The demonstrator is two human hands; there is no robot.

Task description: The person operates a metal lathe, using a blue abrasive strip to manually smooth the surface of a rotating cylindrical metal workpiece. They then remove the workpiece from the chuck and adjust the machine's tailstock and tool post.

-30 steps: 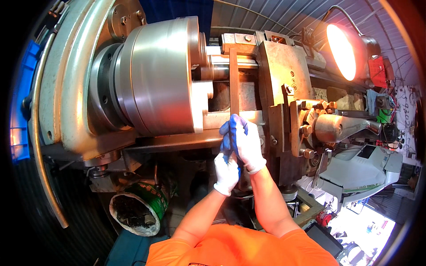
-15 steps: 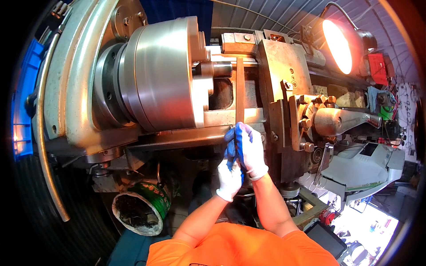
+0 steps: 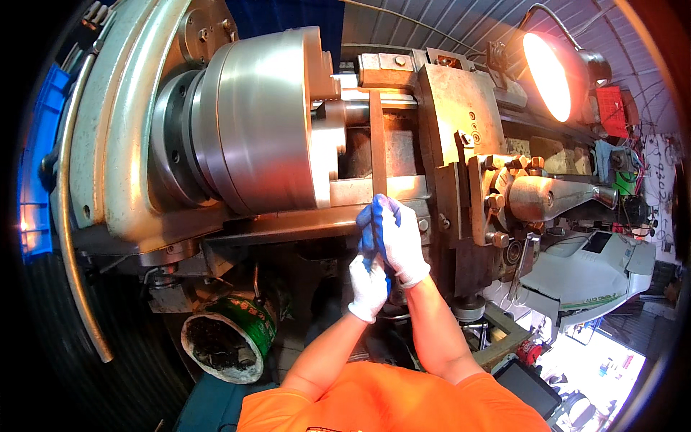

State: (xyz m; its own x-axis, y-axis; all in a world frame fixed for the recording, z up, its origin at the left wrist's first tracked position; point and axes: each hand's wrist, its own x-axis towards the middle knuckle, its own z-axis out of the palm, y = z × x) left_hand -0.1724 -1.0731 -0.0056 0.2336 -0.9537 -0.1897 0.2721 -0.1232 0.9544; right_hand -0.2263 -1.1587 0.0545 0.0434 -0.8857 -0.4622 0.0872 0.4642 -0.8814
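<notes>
My left hand (image 3: 368, 282) and my right hand (image 3: 400, 241), in white gloves with blue palms, are closed together around the near end of a long flat file (image 3: 378, 144). Their grip hides that end. The file's blade points away from me and lies across a short dark round workpiece (image 3: 357, 112), near its free end. That workpiece sticks out of a big steel lathe chuck (image 3: 259, 122), whose jaws look smeared by spinning. Whether the blade touches the workpiece or passes just above it, I cannot tell.
Right of the file stands the lathe carriage (image 3: 461, 101) with a bolted tool post (image 3: 491, 201) and its lever (image 3: 554, 198). A lit lamp (image 3: 547, 75) hangs at the back right. A green bucket-like container (image 3: 241, 327) sits low at the left, near a long bent bar (image 3: 65, 216).
Both hands and the file have shifted slightly to the left, toward the chuck. The blade now crosses the workpiece closer to the jaws; the grip is the same.
</notes>
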